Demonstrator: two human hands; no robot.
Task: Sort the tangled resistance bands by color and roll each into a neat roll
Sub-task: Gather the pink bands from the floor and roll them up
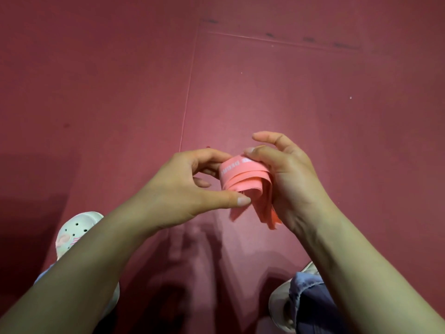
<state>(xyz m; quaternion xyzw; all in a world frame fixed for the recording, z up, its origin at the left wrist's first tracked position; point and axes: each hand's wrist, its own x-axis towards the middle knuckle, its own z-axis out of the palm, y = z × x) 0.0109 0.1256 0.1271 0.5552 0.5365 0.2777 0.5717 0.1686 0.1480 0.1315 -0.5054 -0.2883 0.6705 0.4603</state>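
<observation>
Pink resistance band [243,179], loosely rolled, held in the air between both hands.
The right hand [286,182] clamps the roll from 3 o'clock, thumb on its printed top and forefinger lifted. The left hand [190,186] pinches it from 9 o'clock, thumb by the loose tails hanging toward 6. Beneath is red floor [313,92], with a white clog [72,232] at 8 o'clock.

Beyond the left hand [192,186] and right hand [286,179], which both held a pink band [243,179] in mid-air, the dark red floor [313,92] lay open ahead and to either side, crossed only by thin seams [187,92]. Nearer the body a white clog [77,230] sat lower left and a second shoe [279,307] with a blue trouser leg [313,300] lower right, floor between them.
</observation>
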